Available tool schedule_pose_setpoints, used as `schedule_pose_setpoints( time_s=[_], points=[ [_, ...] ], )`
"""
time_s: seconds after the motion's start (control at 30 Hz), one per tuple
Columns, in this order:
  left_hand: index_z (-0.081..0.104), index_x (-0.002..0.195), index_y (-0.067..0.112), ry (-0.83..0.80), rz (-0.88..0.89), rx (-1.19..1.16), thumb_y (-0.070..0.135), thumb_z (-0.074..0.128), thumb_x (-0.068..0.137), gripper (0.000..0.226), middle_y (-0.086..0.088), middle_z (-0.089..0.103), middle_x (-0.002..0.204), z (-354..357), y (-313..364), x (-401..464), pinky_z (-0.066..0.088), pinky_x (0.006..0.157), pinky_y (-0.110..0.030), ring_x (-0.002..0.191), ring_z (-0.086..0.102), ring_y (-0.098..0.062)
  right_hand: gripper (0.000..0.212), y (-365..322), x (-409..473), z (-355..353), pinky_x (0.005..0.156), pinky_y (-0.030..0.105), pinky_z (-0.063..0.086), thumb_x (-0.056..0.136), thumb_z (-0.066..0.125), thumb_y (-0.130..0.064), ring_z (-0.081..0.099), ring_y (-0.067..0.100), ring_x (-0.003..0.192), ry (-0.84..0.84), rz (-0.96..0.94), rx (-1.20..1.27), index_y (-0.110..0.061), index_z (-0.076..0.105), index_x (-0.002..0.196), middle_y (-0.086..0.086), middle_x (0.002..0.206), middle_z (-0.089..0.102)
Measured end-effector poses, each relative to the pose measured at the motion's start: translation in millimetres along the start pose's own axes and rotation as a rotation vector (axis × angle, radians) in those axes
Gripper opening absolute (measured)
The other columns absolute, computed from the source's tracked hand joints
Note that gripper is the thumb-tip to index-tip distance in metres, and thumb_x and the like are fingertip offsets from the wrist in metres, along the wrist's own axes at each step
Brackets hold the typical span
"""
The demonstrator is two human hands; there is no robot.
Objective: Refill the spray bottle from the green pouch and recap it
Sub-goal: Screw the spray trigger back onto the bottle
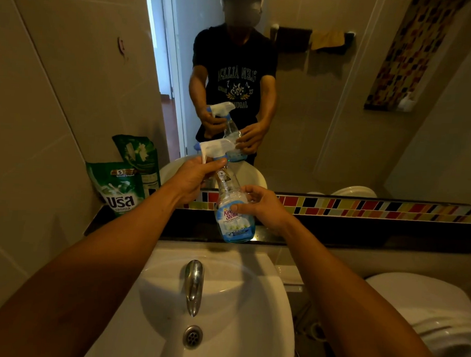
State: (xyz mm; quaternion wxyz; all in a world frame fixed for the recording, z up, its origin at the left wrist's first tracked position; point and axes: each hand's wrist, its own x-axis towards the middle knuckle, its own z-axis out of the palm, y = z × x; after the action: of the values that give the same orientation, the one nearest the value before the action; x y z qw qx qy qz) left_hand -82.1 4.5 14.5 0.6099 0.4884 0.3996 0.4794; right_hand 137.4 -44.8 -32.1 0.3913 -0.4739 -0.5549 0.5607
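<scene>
Clear plastic bottle (234, 213), glossy sink (250, 300)

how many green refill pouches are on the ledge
1. The green pouch stands at the left end of the dark ledge, leaning in the corner against the mirror. The second green shape behind it is only its reflection.

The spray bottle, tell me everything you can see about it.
The spray bottle is clear plastic with a pale blue printed label and a little blue liquid at the bottom. It stands roughly upright on the dark ledge behind the sink. The right hand wraps its body; the left hand grips the white trigger head at its neck.
</scene>
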Motion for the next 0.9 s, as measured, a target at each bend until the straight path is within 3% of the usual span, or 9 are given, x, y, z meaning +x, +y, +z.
schedule_pose_setpoints(
  time_s=[0.1,0.27,0.5,0.73,0.83,0.9],
  points=[
    [0.069,0.11,0.016,-0.023,-0.02,-0.047,0.022,0.075,0.087,0.024,0.0,0.077,0.093,-2,1,0,0.057,0.074,-0.025,0.089,0.073,-0.011,0.051,1,-1,-2,0.081,0.045,0.065,0.077,0.089,-0.011,0.078,0.028,0.097,0.0,0.008,-0.002,-0.022,0.065,0.12,0.01,0.113,0.076],
    [0.067,0.114,0.016,0.057,0.081,0.025,0.023,0.084,0.076,0.042,0.001,0.08,0.094,3,0,0,0.058,0.067,-0.018,0.089,0.076,-0.011,0.049,2,0,1,0.079,0.044,0.066,0.076,0.09,-0.012,0.078,0.027,0.095,-0.002,0.004,-0.035,-0.022,0.066,0.118,0.01,0.112,0.076],
    [0.063,0.12,0.019,0.03,0.104,-0.001,0.015,0.076,0.086,0.037,-0.003,0.075,0.109,-5,-7,5,0.056,0.085,-0.028,0.107,0.071,-0.019,0.05,3,1,-1,0.083,0.049,0.065,0.077,0.09,-0.013,0.078,0.028,0.096,-0.012,0.02,-0.041,-0.02,0.067,0.12,0.009,0.109,0.078],
    [0.064,0.124,0.013,0.065,0.132,0.021,0.027,0.091,0.065,0.066,-0.007,0.077,0.111,-7,-7,5,0.059,0.082,-0.028,0.105,0.074,-0.022,0.05,0,-1,3,0.074,0.039,0.065,0.077,0.09,-0.013,0.079,0.025,0.095,-0.013,0.015,-0.063,-0.02,0.066,0.121,0.008,0.111,0.076],
    [0.064,0.125,0.017,0.071,0.13,0.053,0.023,0.087,0.074,0.056,-0.003,0.077,0.112,-10,-6,5,0.056,0.081,-0.025,0.107,0.072,-0.019,0.05,-1,-3,1,0.074,0.039,0.066,0.078,0.089,-0.014,0.079,0.026,0.094,-0.015,0.011,-0.059,-0.02,0.066,0.121,0.007,0.107,0.077],
    [0.063,0.124,0.022,0.067,0.118,0.079,0.022,0.082,0.08,0.048,0.006,0.077,0.106,-10,-5,3,0.054,0.076,-0.017,0.101,0.072,-0.008,0.051,-1,-5,1,0.076,0.04,0.066,0.079,0.089,-0.014,0.079,0.027,0.094,-0.022,0.017,-0.067,-0.019,0.066,0.123,0.007,0.107,0.078]
  ],
)
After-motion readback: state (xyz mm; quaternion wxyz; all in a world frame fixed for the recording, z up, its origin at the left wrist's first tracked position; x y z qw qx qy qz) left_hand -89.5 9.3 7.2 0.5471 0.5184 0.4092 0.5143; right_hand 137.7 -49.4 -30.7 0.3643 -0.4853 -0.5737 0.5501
